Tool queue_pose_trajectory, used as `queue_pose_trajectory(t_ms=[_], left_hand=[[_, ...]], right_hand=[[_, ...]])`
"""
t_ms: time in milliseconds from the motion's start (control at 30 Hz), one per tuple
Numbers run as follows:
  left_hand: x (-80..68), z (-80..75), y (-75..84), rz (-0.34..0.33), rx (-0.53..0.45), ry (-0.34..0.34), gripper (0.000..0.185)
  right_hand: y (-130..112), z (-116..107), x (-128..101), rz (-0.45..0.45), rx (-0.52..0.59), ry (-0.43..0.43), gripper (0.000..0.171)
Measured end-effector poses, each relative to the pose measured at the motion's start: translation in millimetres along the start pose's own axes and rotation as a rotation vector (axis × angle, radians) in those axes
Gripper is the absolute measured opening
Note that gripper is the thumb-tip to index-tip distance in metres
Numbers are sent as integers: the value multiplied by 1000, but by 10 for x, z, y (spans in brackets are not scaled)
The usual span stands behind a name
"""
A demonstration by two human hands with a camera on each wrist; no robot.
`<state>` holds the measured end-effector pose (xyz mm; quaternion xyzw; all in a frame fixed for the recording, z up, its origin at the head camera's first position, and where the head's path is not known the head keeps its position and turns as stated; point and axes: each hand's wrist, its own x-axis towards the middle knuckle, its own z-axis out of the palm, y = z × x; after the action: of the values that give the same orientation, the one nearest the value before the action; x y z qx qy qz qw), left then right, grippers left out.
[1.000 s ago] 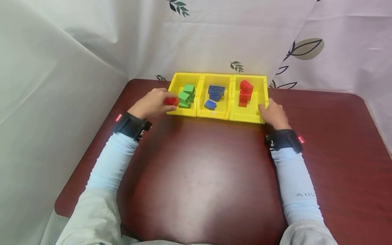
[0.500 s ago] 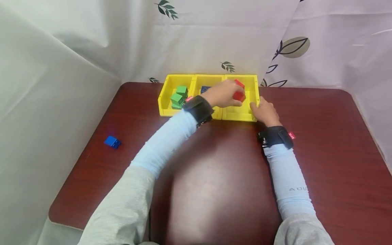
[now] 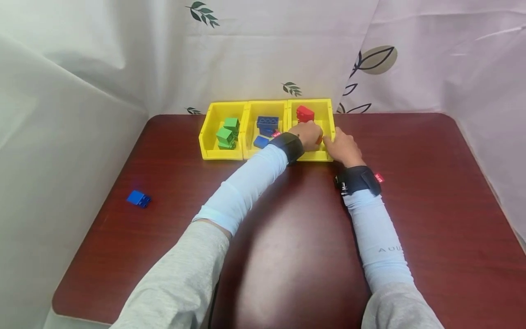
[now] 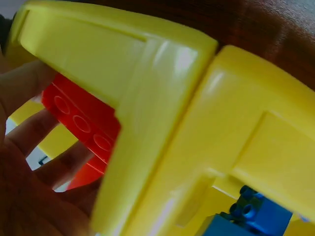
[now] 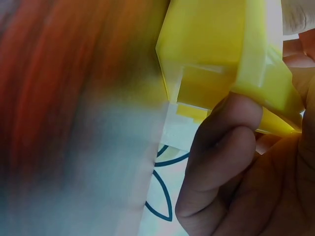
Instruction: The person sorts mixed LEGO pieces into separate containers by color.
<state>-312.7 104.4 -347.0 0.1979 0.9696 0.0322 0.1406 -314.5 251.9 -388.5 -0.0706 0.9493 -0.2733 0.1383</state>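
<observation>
My left hand (image 3: pixel 307 135) reaches into the rightmost yellow bin (image 3: pixel 314 156). Its fingers hold a red brick (image 4: pixel 81 120) with round studs, low behind the bin's front wall in the left wrist view. Farther back in the same bin lies another red brick (image 3: pixel 305 113). On that bin's right side, my right hand (image 3: pixel 344 147) grips the wall, thumb inside and curled fingers (image 5: pixel 221 157) outside. Blue bricks (image 3: pixel 267 122) lie in the middle bin (image 3: pixel 250 109), partly hidden by my left wrist. Green bricks (image 3: pixel 225 135) are stacked in the left bin (image 3: pixel 208 132).
A single blue brick (image 3: pixel 139 198) lies on the dark red table (image 3: pixel 172 183) at the left. White patterned cloth (image 3: pixel 246 55) hangs right behind the joined bins, and more cloth closes off both sides. My left forearm (image 3: pixel 242 187) crosses in front of the bins.
My left hand has carried the red brick from the left bin rightward and down into the right bin. The loose blue brick, earlier covered by my arm, now shows. My right hand keeps its grip.
</observation>
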Motion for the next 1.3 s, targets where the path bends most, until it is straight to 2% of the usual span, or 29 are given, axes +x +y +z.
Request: queue_pose_trajectory(t_ms=[167, 300, 500, 767, 900, 1033, 1167, 1300], left_hand=[[-90, -49, 60, -27, 14, 8, 25], [-90, -30, 52, -31, 12, -4, 26], [-59, 18, 48, -45, 35, -20, 44], [-55, 49, 50, -57, 53, -11, 42], [-65, 66, 1, -31, 21, -7, 42], [-97, 82, -115, -7, -19, 5, 45], [-251, -44, -218, 20, -76, 50, 45], [-598, -268, -381, -23, -162, 129, 46]], right_hand=[[-20, -4, 6, -6, -3, 2, 47], [-22, 6, -7, -4, 0, 0, 46], [-16, 0, -24, -7, 5, -1, 46], [-21, 3, -17, -8, 3, 6, 48], [-18, 20, -6, -5, 7, -1, 48], [-45, 60, 29, -13, 9, -24, 49], [-70, 88, 67, -25, 3, -23, 50], [-101, 100, 89, -23, 13, -37, 51]])
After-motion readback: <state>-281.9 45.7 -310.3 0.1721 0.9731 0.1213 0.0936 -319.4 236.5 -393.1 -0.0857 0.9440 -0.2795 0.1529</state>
